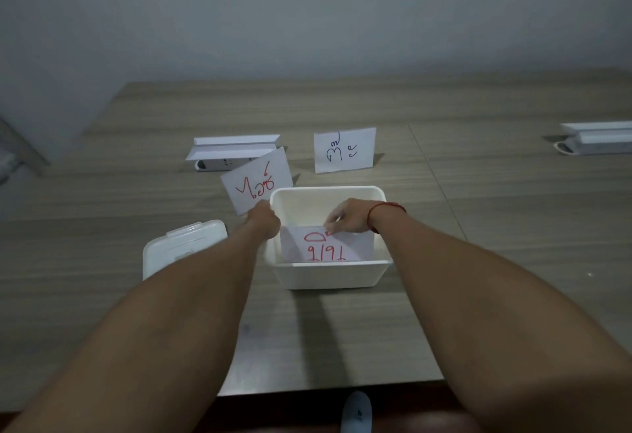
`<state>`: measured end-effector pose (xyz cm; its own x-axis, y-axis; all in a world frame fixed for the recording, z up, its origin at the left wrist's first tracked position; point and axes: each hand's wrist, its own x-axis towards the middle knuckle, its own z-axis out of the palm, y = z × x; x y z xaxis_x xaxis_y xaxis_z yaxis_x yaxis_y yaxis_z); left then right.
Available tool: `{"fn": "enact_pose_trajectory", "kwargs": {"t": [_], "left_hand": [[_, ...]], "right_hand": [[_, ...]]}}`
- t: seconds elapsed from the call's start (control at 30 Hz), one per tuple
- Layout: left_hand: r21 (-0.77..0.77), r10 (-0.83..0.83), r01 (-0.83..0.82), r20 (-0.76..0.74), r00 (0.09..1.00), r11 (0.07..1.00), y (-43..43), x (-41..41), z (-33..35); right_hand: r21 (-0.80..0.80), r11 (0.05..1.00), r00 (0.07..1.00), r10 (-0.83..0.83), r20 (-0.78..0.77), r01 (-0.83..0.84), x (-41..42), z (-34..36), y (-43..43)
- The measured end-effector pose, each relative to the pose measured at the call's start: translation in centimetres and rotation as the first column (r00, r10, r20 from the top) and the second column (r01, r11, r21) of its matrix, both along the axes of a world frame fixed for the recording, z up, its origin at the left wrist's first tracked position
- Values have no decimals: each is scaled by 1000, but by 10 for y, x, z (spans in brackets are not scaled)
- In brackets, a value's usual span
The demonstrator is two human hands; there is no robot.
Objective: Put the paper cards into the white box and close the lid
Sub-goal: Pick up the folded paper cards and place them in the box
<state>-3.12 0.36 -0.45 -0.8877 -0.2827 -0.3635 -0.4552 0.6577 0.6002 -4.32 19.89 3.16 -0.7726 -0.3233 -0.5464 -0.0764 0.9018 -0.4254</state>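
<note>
While your right hand [352, 219] pinches card [328, 244] inside white box [328, 275], left hand [265, 222] pinches second card [258, 181]: thin, floppy; grip edges lightly.

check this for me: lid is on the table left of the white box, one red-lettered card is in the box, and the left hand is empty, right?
Not quite. In the head view the left hand is not empty: it holds a red-lettered card just outside the white box. The rest stands: the lid lies left of the box, and one red-lettered card in the box sits under the right hand.
</note>
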Motion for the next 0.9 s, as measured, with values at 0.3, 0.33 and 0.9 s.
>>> {"fn": "enact_pose_trajectory", "kwargs": {"t": [0.3,0.33,0.9], "left_hand": [[53,-11,12,-15,1000,999,-19,-2,4],[43,3,0,-55,998,999,-23,-7,6],[-451,-62,-21,-167,984,892,-65,-126,-8]], "right_hand": [[-24,995,994,-92,55,94,-13,16,-29],[-58,990,989,-130,-74,126,-21,16,-32],[-79,997,983,-7,-184,-7,-114,-45,-51]]}}
